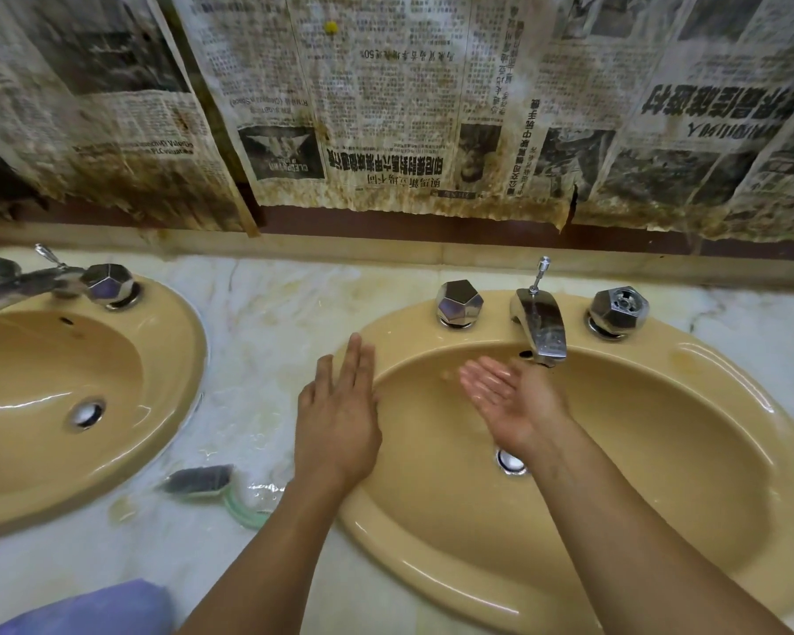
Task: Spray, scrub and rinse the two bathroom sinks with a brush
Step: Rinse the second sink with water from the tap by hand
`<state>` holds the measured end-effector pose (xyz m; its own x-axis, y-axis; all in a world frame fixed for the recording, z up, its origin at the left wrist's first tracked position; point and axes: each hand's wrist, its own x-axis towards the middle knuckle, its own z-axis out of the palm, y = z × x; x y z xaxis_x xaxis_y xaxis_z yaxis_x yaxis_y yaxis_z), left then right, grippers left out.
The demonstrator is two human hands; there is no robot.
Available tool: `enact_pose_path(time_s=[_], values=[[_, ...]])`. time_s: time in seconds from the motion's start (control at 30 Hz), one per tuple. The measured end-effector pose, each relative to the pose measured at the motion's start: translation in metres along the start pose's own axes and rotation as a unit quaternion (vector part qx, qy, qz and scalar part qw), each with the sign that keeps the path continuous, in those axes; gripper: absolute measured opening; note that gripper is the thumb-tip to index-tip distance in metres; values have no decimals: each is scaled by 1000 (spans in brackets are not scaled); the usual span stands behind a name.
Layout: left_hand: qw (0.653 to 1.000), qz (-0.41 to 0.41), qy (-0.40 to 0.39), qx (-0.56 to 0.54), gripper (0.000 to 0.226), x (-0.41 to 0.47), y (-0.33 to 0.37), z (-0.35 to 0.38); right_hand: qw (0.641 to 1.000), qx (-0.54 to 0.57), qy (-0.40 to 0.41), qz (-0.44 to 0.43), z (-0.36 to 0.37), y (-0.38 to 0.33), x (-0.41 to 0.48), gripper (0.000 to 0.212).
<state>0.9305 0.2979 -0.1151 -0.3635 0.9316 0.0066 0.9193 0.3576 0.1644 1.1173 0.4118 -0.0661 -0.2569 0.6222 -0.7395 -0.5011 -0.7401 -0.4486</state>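
Two tan oval sinks sit in a marble counter: the right sink (pixel 707 451) below me, the left sink (pixel 166 341) at the left edge. My right hand (pixel 509 401) is cupped palm up, wet, just under the chrome spout (pixel 539 325) inside the right basin. My left hand (pixel 338 414) lies flat with straight fingers on the right sink's left rim. A scrub brush (pixel 202 481) with dark bristles and a pale green handle lies on the counter between the sinks, held by neither hand.
Faceted chrome knobs (pixel 459 302) (pixel 619 310) flank the spout. The left sink has its own tap (pixel 1 286) and knob (pixel 109 279). Stained newspaper (pixel 386 107) covers the wall. The wet marble counter (pixel 257 323) separates the basins. Purple cloth (pixel 92 607) shows bottom left.
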Motion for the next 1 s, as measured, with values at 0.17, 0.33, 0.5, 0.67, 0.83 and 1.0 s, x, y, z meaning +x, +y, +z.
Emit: enact_pose_path(time_s=[0.17,0.33,0.5,0.67,0.83,1.0], values=[[995,-73,0,-72,73,-32,3,0,989,136,59,5,-41,-13,3,34],[998,-41,0,-56,65,-22,-3,-2,994,79,-47,53,2,4,4,37],[1000,6,-28,6,75,16,-17,-2,990,-28,-129,57,56,23,1,42],[999,23,-45,-11,73,20,-21,-4,998,50,-18,40,-3,17,1,38],[999,17,-41,-31,75,16,-18,-9,985,165,43,6,-50,-8,-1,36],[999,5,-32,-31,67,7,-14,-9,992,117,-48,17,-2,0,-4,34]])
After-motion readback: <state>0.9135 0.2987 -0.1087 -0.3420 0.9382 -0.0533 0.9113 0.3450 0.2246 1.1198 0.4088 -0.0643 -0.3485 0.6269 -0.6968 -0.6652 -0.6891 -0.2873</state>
